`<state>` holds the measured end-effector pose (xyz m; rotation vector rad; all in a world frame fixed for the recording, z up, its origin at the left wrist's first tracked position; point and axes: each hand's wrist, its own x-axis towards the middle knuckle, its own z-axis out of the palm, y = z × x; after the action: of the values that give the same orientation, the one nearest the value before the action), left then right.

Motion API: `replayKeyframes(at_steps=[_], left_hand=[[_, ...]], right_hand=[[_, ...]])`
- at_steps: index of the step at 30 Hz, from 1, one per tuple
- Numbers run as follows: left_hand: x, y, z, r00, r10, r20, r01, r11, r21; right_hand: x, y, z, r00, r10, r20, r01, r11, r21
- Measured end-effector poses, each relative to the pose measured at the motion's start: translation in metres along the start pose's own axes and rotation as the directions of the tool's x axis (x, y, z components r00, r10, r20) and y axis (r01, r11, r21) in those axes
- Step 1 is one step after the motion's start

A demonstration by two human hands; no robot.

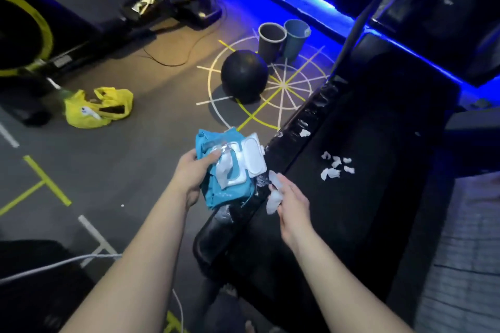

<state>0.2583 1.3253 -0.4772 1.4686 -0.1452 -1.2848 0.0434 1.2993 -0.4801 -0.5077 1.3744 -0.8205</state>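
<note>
Two grips share this: the left grip (pixel 193 173) clasps the blue wet-wipe pack (pixel 213 192), lid open, just above the black bench (pixel 351 197) edge, while the right grip (pixel 293 203) pinches a crumpled wipe (pixel 273 200), so steadying the pack and closing its lid before wiping seems wisest.

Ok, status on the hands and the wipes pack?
Left hand grips wet wipes pack, lid open. Right hand holds a wipe. White scraps on black surface ahead.

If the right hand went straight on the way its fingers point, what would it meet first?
Probably the open white lid of the blue wipes pack that the left hand grips; the white wipe held in the right hand would touch first. Depth is unclear.
</note>
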Motion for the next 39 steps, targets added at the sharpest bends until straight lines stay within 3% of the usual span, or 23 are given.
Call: replayKeyframes(at_steps=[5,14,20,29,35,39], left_hand=[[-0.028,0.034,-0.019,0.996,0.051,-0.077,-0.053,0.998,-0.018],[-0.026,0.135,-0.037,0.987,0.161,-0.014,-0.161,0.987,-0.001],[0.068,0.211,-0.063,0.981,0.189,0.055,-0.189,0.982,-0.004],[0.273,0.397,-0.142,0.982,0.132,0.137,-0.15,0.98,0.128],[0.335,0.464,-0.032,0.921,0.12,0.37,-0.167,0.981,0.099],[0.364,0.465,0.054,0.884,0.046,0.466,-0.063,0.998,0.022]], right_hand=[[-0.019,-0.021,-0.008,0.994,-0.066,0.083,0.068,0.997,-0.019],[-0.045,-0.074,0.058,0.988,-0.117,0.101,0.123,0.991,-0.061],[0.011,-0.088,0.151,0.983,-0.183,0.023,0.185,0.973,-0.136],[0.1,-0.146,0.385,0.962,-0.25,-0.112,0.242,0.967,-0.081],[0.124,-0.213,0.443,0.927,-0.264,-0.268,0.295,0.952,0.084],[0.153,-0.249,0.43,0.907,-0.283,-0.311,0.332,0.936,0.117]])
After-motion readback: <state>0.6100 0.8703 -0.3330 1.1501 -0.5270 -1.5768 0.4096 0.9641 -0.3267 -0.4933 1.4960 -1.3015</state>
